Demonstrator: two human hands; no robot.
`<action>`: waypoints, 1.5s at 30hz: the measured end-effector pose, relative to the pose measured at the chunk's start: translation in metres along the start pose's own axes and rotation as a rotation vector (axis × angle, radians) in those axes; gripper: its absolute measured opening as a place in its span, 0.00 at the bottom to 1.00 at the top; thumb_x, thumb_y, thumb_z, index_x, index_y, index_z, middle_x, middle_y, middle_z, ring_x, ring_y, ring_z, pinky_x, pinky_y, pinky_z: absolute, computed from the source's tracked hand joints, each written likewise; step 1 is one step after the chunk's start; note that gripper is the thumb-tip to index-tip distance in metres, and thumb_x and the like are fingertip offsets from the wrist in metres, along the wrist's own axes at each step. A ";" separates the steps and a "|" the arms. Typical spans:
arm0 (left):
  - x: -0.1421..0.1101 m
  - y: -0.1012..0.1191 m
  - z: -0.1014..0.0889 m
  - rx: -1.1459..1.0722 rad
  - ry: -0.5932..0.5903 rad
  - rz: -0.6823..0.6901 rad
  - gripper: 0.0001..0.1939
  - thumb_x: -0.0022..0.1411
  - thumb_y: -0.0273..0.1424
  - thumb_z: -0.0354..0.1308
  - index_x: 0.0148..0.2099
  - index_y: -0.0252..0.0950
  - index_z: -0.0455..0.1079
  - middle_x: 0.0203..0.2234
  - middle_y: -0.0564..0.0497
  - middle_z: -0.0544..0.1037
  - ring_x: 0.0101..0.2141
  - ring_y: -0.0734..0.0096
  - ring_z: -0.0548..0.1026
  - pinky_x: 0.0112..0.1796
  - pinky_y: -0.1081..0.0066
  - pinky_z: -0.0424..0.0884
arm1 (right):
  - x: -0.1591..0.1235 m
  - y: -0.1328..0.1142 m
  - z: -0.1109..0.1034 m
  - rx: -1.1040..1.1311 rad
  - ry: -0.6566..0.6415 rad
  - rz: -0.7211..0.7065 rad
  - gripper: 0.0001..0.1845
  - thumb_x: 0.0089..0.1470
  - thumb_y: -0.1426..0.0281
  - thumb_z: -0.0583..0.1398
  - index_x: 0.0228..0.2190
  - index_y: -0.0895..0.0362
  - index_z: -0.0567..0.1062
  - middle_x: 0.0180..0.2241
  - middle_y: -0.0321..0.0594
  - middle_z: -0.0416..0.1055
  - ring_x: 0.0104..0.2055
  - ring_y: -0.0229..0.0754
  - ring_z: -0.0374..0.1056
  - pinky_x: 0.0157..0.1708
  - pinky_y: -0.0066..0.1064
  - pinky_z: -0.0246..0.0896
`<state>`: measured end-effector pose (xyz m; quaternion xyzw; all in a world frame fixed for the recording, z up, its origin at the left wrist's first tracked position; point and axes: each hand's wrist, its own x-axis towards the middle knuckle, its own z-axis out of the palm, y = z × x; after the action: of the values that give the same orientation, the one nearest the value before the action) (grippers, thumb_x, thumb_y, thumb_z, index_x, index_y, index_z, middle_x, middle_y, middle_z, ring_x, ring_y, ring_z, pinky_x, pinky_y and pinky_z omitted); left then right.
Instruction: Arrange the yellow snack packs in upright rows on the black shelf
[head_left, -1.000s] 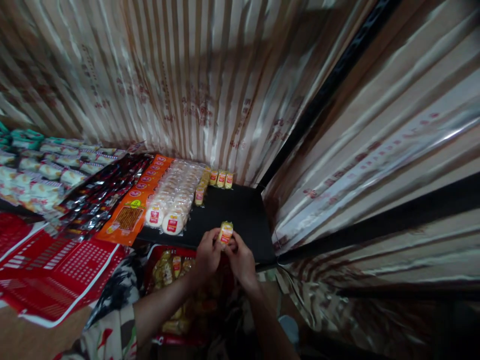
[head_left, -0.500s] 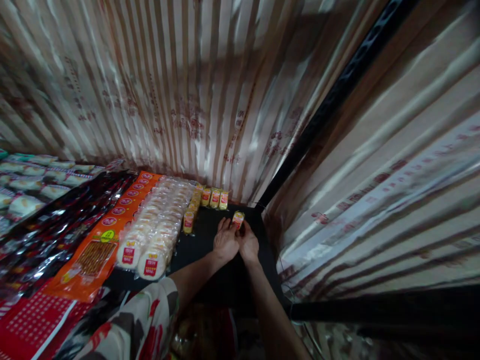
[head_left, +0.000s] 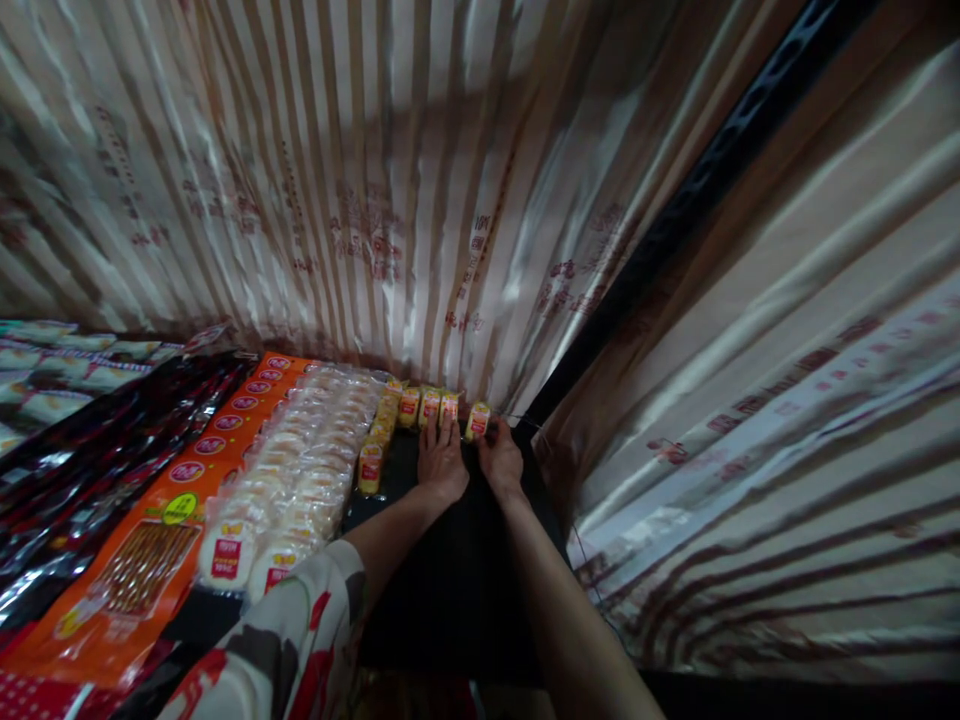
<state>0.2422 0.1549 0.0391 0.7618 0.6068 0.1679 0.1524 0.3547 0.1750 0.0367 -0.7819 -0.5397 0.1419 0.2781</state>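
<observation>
My right hand [head_left: 500,460] has its thumb and fingers closed on the side of a small yellow wrapped snack cake [head_left: 478,421] with a red label, standing at the back of a black shelf [head_left: 450,580]. My left hand [head_left: 442,465] lies with fingers stretched forward, its fingertips at another wrapped snack cake [head_left: 449,407], the last in a short back row. Left of that are more of the same cakes, and a column of them runs toward me, ending in a front cake [head_left: 370,466].
Left of the yellow cakes lie rows of clear-wrapped round white crackers [head_left: 229,555], orange bags of stick snacks [head_left: 146,560], dark shiny packets [head_left: 112,470] and white packets [head_left: 64,405]. Printed film [head_left: 420,200] hangs behind, and a dark slotted post [head_left: 675,220] stands at the right corner.
The right hand's snack cake has moved back, near the end of the back row. My left hand has come away from it and reached to the row's last cake. The view has shifted slightly.
</observation>
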 end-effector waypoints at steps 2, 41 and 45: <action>0.001 -0.001 0.000 -0.008 -0.019 -0.010 0.33 0.56 0.26 0.44 0.64 0.26 0.48 0.65 0.46 0.43 0.64 0.52 0.33 0.61 0.54 0.42 | 0.005 0.001 0.002 0.004 -0.007 -0.022 0.19 0.53 0.68 0.56 0.48 0.53 0.67 0.40 0.39 0.75 0.39 0.41 0.71 0.38 0.29 0.62; -0.117 0.000 -0.022 -0.136 -0.024 0.097 0.19 0.61 0.26 0.42 0.52 0.29 0.64 0.46 0.41 0.71 0.49 0.62 0.65 0.52 0.67 0.61 | -0.124 -0.013 0.002 0.303 0.037 -0.034 0.21 0.51 0.71 0.48 0.43 0.62 0.72 0.44 0.47 0.72 0.45 0.41 0.67 0.49 0.32 0.58; -0.167 -0.009 -0.030 -0.201 0.052 0.135 0.17 0.62 0.28 0.42 0.51 0.33 0.65 0.45 0.44 0.71 0.46 0.64 0.66 0.51 0.66 0.62 | -0.178 -0.016 -0.005 0.359 -0.023 -0.098 0.22 0.53 0.71 0.45 0.44 0.61 0.71 0.43 0.44 0.73 0.44 0.39 0.68 0.47 0.29 0.59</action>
<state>0.1869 -0.0057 0.0502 0.7773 0.5380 0.2574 0.2005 0.2781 0.0135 0.0358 -0.6907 -0.5464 0.2312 0.4133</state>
